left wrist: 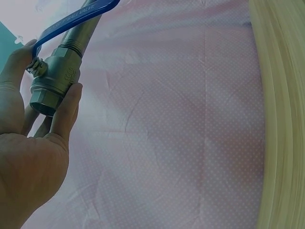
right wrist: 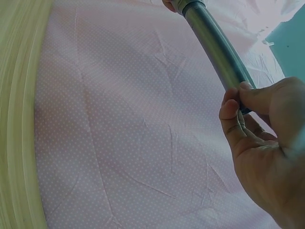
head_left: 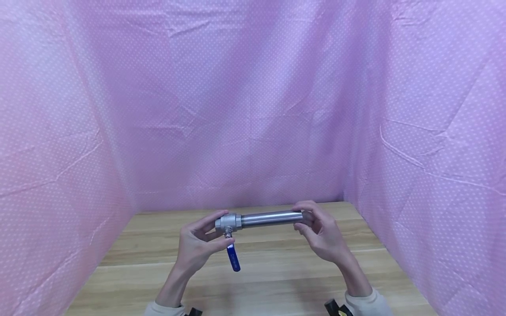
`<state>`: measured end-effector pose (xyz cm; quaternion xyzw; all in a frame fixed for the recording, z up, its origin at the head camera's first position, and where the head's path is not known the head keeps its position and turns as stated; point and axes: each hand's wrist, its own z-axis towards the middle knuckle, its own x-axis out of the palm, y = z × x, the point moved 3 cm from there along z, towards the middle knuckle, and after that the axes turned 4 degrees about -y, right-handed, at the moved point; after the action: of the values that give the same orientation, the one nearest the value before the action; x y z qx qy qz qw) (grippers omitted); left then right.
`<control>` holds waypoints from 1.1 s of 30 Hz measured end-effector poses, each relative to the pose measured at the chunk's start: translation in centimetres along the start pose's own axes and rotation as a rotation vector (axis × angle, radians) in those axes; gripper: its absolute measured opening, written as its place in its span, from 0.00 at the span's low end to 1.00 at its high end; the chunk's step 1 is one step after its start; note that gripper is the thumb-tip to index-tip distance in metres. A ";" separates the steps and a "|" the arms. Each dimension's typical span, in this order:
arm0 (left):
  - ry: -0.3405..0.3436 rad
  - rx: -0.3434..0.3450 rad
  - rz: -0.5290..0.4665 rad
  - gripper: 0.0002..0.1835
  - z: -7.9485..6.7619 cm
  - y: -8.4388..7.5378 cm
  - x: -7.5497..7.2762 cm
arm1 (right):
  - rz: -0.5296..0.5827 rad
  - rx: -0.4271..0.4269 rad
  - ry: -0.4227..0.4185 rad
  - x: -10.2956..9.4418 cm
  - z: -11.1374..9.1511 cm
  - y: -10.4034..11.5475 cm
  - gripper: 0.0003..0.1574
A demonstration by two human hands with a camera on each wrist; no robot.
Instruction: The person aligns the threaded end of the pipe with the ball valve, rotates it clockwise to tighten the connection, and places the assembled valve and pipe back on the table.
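A steel ball valve (head_left: 229, 222) with a blue lever handle (head_left: 233, 258) is joined to one end of a shiny metal pipe (head_left: 272, 218). My left hand (head_left: 196, 242) grips the valve body, its thumb close by the base of the lever. At the pipe's other end, my right hand (head_left: 325, 235) pinches the tube between thumb and fingers. Held in the air above the table, the pipe runs nearly level, a little higher on the right. In the left wrist view, the valve's open threaded end (left wrist: 44, 102) faces my palm, and pipe threads show at the joint.
A light wooden tabletop (head_left: 253, 281) lies below my hands. Pink cloth with white dots (head_left: 245, 109) hangs as walls at the back and on both sides. Black straps with small devices sit at both wrists, beside pale sleeves (head_left: 367, 305).
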<state>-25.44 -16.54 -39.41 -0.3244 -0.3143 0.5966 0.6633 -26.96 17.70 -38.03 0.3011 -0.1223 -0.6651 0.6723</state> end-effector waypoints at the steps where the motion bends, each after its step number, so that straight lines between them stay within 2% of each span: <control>1: -0.001 0.002 0.003 0.37 0.0 0.0 0.0 | -0.007 -0.004 -0.002 0.0 0.0 0.0 0.33; 11: 0.006 0.012 -0.002 0.37 -0.2 -0.1 0.1 | -0.046 -0.018 -0.021 -0.2 -0.2 0.1 0.32; 19: 0.012 0.030 -0.005 0.37 -0.1 -0.2 0.2 | -0.055 -0.028 0.001 -0.3 -0.3 0.0 0.30; 28: 0.017 0.048 -0.007 0.37 -0.1 -0.2 0.2 | -0.118 -0.042 0.006 -0.5 -0.4 -0.2 0.27; 33: 0.014 0.063 -0.007 0.37 -0.1 -0.3 0.1 | -0.135 -0.050 0.000 -0.5 -0.3 -0.3 0.29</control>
<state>-25.15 -16.50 -39.19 -0.3065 -0.2916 0.6017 0.6775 -27.07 18.28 -38.25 0.2919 -0.0849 -0.7116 0.6334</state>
